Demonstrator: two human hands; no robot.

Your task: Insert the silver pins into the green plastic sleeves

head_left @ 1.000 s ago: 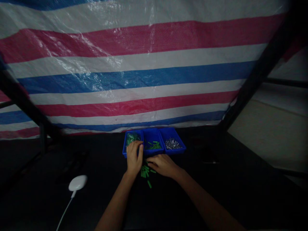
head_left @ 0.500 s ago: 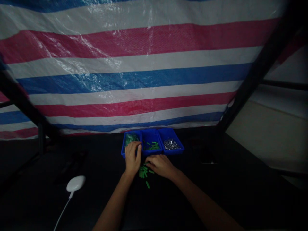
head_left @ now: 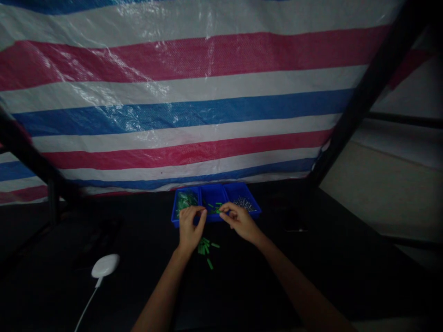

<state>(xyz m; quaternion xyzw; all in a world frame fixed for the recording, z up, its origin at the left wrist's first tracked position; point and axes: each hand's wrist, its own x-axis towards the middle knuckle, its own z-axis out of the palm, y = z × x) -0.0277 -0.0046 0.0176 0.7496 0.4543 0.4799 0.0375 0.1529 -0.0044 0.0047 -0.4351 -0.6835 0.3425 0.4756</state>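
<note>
Pile [head_left: 204, 247]: green pieces on the worktop [head_left: 242, 286], on the near side of the tray [head_left: 213, 192]. The left hand [head_left: 189, 229] is the nearer; the pile lies just beside its wrist, to the right and toward the person. The right hand [head_left: 241, 223] is farther off, beyond the pile and to its right.

Axes: the loose piece [head_left: 210, 264] nearest the person points lengthwise away from the body, slanting left at its far end. The side piece [head_left: 215, 245] lies nearly crosswise.

Hand state: on each hand, thumb and fingertips are drawn close at the tray's near edge. The right fingertips overlap green in the middle compartment; whether either hand grips a piece cannot be told.
</note>
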